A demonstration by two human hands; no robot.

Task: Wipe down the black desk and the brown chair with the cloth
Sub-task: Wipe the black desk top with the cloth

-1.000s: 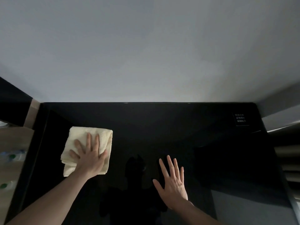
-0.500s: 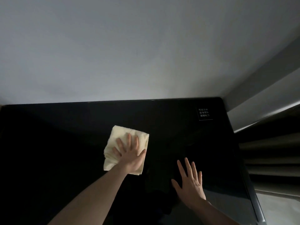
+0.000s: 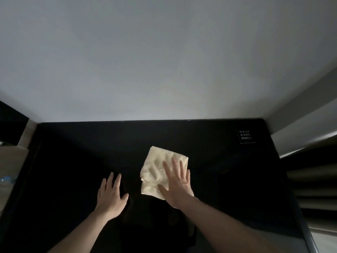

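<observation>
— Black counter [image 3: 63, 179] fills the near view, glossy, butted against a pale wall [image 3: 164, 61]. Whose hand has the cloth?

— Right hand [image 3: 177, 187] now. Half a second ago the left pressed it; now the left hand [image 3: 111, 195] lies bare on the counter, fingers straight and spread, just left of the cloth [image 3: 160, 167].

— And the right's grip?

— None to speak of: fingers straight, palm flat, pressing the cloth's right and near part down onto the counter. Nothing is curled round it.

— Where does the cloth sit?

— Middle of the counter, a bit right of centre, folded, cream, farther right than a second ago, when it lay near the left edge.

— Farther back?

— A small label [image 3: 246, 136] with white text, too small to read, at the far right corner. The view has swung; the left edge shows again.
</observation>
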